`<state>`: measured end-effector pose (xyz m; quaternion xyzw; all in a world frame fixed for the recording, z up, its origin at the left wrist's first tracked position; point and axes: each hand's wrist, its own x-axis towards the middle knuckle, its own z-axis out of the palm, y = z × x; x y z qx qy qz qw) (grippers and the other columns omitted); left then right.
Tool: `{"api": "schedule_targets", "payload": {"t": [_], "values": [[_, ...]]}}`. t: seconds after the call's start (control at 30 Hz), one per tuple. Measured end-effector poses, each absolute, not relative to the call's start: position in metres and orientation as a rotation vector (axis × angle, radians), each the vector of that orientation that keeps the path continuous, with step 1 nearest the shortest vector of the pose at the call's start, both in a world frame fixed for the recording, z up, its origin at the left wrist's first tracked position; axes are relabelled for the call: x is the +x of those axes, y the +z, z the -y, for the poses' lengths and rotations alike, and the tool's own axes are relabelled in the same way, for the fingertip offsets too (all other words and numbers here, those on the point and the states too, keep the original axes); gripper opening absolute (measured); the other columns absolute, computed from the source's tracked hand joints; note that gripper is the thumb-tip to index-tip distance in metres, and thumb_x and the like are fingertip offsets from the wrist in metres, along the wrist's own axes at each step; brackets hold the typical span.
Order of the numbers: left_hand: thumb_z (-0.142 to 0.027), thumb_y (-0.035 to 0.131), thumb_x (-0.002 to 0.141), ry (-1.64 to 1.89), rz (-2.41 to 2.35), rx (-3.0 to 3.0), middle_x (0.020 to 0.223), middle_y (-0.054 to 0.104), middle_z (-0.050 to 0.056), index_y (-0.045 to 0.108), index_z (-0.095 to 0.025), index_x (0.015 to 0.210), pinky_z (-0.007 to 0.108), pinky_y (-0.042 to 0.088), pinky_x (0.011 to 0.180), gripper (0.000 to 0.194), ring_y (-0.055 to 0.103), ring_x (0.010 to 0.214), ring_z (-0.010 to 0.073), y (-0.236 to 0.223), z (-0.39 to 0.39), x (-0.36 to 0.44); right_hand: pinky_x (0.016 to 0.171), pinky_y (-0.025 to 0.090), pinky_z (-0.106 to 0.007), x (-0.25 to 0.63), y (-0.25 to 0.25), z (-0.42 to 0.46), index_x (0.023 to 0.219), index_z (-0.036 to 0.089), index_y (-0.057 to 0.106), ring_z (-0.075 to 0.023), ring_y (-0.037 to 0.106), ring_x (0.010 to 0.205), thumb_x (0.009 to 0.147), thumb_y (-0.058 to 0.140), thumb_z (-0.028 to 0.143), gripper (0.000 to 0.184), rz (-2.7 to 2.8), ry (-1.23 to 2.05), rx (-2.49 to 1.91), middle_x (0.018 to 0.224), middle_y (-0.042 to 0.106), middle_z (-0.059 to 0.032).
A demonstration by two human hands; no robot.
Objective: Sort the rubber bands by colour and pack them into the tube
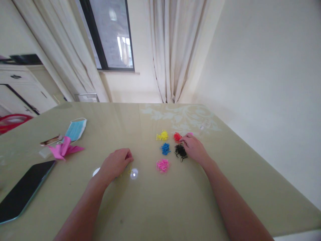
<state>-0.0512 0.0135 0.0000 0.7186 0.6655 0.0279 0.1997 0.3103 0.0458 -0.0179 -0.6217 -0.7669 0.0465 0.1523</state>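
My right hand (195, 147) is over the right side of the piles, fingers closed together at the edge of the black rubber bands (180, 151) and the red rubber bands (177, 136). What its fingertips hold, if anything, is hidden. Left of these lie small heaps of yellow rubber bands (163, 135), blue rubber bands (165, 149) and pink rubber bands (163, 165). My left hand (115, 164) rests low over the table with curled fingers; its grip is hidden. A few yellow bands (129, 171) lie beside and partly under it.
To the left are a black-screened phone or tablet (25, 189), a pink folded-paper shape (64, 149) and a blue face mask (76, 130). Bright round spots (134, 173) show near my left hand. A wall (271, 100) borders the table (160, 207) on the right.
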Motion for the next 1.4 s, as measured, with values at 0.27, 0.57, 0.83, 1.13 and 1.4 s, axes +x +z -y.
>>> {"api": "schedule_targets", "payload": {"t": [0.27, 0.57, 0.83, 1.13, 1.4], "values": [[-0.029, 0.056, 0.094, 0.071, -1.870, 2.067, 0.099, 0.075, 0.007, 0.067, -0.022, 0.089, 0.031, 0.045, 0.074, 0.014, 0.069, 0.090, 0.0230, -0.001, -0.013, -0.053, 0.085, 0.045, -0.028, 0.309, -0.019, -0.045, 0.093, 0.022, 0.077, -0.0184, 0.064, 0.094, 0.095, 0.049, 0.007, 0.032, 2.203, 0.159, -1.773, 0.105, 0.067, -0.0064], [-0.039, 0.059, 0.092, 0.745, -1.574, 1.858, 0.082, 0.073, 0.003, 0.065, -0.021, 0.087, 0.032, 0.050, 0.074, 0.020, 0.067, 0.079, 0.0203, 0.009, -0.015, -0.042, 0.086, 0.047, -0.031, 0.303, -0.012, -0.040, 0.092, 0.020, 0.075, -0.0196, 0.064, 0.093, 0.094, 0.050, 0.007, 0.028, 2.157, 0.139, -1.635, 0.103, 0.068, -0.0078], [-0.051, 0.083, 0.077, 1.035, -1.064, 1.283, 0.097, 0.080, 0.008, 0.075, -0.018, 0.095, 0.031, 0.059, 0.083, 0.038, 0.074, 0.089, 0.0196, 0.017, 0.002, -0.003, 0.077, 0.050, -0.032, 0.239, 0.001, 0.003, 0.108, 0.020, 0.066, -0.0207, 0.065, 0.086, 0.098, 0.068, 0.041, 0.023, 2.087, 0.212, -1.010, 0.095, 0.071, -0.0069], [-0.047, 0.081, 0.079, 0.948, -1.036, 1.325, 0.084, 0.080, 0.006, 0.078, -0.018, 0.094, 0.029, 0.059, 0.074, 0.033, 0.075, 0.081, 0.0193, 0.011, 0.006, 0.008, 0.071, 0.046, -0.030, 0.226, -0.004, 0.012, 0.106, 0.020, 0.069, -0.0174, 0.062, 0.076, 0.101, 0.065, 0.030, 0.012, 2.105, 0.167, -0.843, 0.086, 0.071, -0.0042], [-0.048, 0.074, 0.082, 0.876, -1.090, 1.429, 0.091, 0.081, 0.008, 0.077, -0.018, 0.100, 0.032, 0.058, 0.076, 0.035, 0.074, 0.085, 0.0218, 0.014, 0.007, 0.010, 0.068, 0.047, -0.029, 0.226, -0.001, 0.013, 0.097, 0.021, 0.075, -0.0155, 0.061, 0.071, 0.101, 0.065, 0.027, 0.013, 2.060, 0.319, -0.820, 0.081, 0.071, -0.0036]]}}
